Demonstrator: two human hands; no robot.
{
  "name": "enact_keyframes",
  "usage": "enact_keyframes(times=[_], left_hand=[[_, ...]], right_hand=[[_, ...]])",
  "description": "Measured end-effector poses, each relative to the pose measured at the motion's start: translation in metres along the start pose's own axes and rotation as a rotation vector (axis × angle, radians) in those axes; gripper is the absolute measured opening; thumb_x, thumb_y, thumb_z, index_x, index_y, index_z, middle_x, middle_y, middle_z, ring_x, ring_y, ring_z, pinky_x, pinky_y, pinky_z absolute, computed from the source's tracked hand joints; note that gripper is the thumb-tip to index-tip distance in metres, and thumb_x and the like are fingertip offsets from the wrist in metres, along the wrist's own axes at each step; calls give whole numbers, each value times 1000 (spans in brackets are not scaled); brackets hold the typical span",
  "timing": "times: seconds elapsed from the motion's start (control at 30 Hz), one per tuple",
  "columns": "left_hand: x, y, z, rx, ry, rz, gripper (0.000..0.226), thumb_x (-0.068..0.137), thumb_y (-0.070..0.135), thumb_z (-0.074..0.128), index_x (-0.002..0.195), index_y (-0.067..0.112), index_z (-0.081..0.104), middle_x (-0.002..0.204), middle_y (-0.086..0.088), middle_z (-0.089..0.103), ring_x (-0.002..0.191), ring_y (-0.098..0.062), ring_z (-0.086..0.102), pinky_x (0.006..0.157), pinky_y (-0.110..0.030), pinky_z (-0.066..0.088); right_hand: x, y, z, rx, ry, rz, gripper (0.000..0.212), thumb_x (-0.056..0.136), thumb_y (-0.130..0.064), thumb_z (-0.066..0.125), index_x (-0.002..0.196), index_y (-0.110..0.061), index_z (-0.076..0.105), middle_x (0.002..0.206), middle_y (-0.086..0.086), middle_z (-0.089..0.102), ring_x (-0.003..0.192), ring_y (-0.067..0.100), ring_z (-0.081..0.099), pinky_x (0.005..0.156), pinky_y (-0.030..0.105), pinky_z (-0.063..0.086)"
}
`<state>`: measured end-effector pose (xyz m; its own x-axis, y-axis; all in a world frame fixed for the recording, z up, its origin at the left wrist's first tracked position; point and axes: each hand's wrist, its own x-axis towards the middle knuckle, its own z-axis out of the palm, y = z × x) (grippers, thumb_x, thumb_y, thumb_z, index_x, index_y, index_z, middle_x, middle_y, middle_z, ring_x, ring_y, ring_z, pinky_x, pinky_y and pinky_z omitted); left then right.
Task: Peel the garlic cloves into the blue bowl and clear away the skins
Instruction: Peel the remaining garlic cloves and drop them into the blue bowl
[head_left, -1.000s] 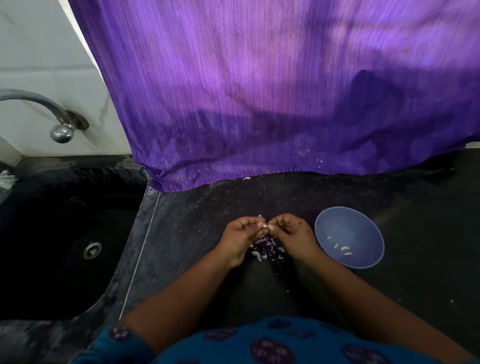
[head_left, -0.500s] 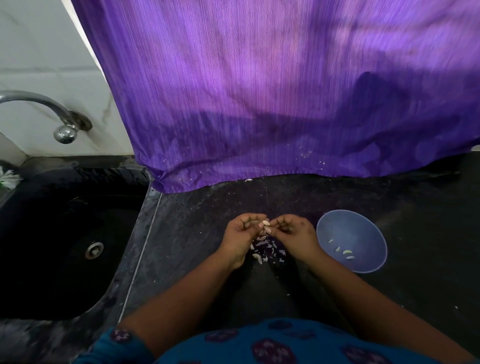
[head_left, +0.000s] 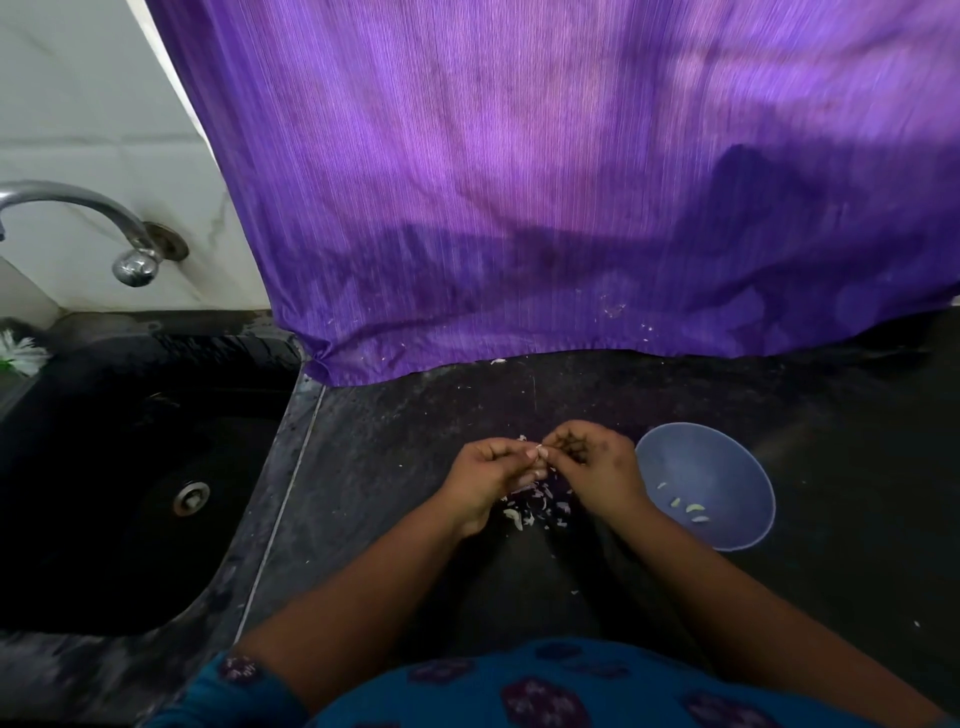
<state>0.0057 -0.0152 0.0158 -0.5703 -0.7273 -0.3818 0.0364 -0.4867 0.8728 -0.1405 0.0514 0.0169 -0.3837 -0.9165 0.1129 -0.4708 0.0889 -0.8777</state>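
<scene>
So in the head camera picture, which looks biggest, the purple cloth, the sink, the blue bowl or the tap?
1. purple cloth
2. sink
3. and 4. blue bowl and tap: they look close in size. The tap runs off the left edge, so I can't rank them.

One head-worn view, looking forward and down

A single wide-angle camera sits at the person's head, angled down over a dark counter (head_left: 395, 467). The hands meet near the frame's centre, close beneath it. The person's blue top (head_left: 545, 691) fills the bottom edge, a purple curtain (head_left: 519, 182) the top, a sink (head_left: 119, 483) the left. Straight lines bow toward the edges.
</scene>
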Motion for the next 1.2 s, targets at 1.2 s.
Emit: enact_keyframes(times=[1.2], left_hand=[[0,-2,0,-178,-5,-56,15,90,1,60,102,-3,66,89,-12,73,80,-16,71,82,-23,56]], right_hand=[[10,-1,-3,-225,-246,-186,19,90,-2,59,86,-20,52,86,-6,50,74,2,49,63,9,36]])
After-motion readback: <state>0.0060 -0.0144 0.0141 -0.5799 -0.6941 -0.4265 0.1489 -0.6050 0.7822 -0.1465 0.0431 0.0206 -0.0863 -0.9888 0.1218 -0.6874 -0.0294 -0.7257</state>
